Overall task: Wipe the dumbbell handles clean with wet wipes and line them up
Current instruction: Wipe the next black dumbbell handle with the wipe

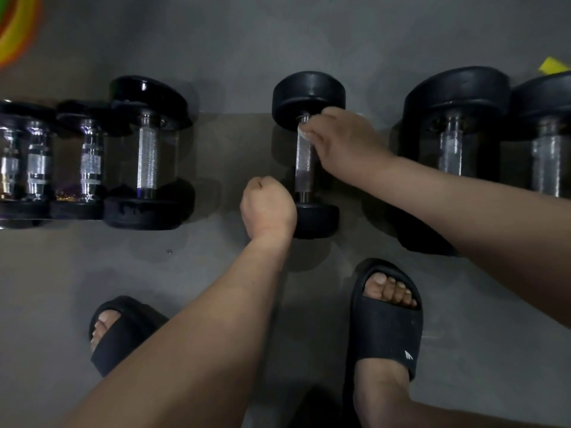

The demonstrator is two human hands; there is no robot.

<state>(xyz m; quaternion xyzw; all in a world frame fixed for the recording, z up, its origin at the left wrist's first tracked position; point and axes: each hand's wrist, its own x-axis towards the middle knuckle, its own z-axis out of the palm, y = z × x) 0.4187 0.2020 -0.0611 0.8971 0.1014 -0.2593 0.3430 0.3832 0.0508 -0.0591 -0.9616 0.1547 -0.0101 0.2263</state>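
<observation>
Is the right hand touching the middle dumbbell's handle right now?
Touching. Head view shows the right hand wrapped round the top of the handle, with the white wipe between fingers and metal.

- A wide strip of bare floor [228, 143] lies open between the middle dumbbell [304, 168] and the three dumbbells [89, 162] packed side by side on the left.
- The left grip [268, 205], curled into a fist, blocks the near end of that strip, just beside the middle dumbbell's near weight.
- The right grip [340, 140], pinching a wipe [301, 129], and its forearm cross the narrower gap toward the big dumbbell [454, 125] on the right.
- A left foot [123, 335] and a right foot [386, 329] flank the near floor.
</observation>
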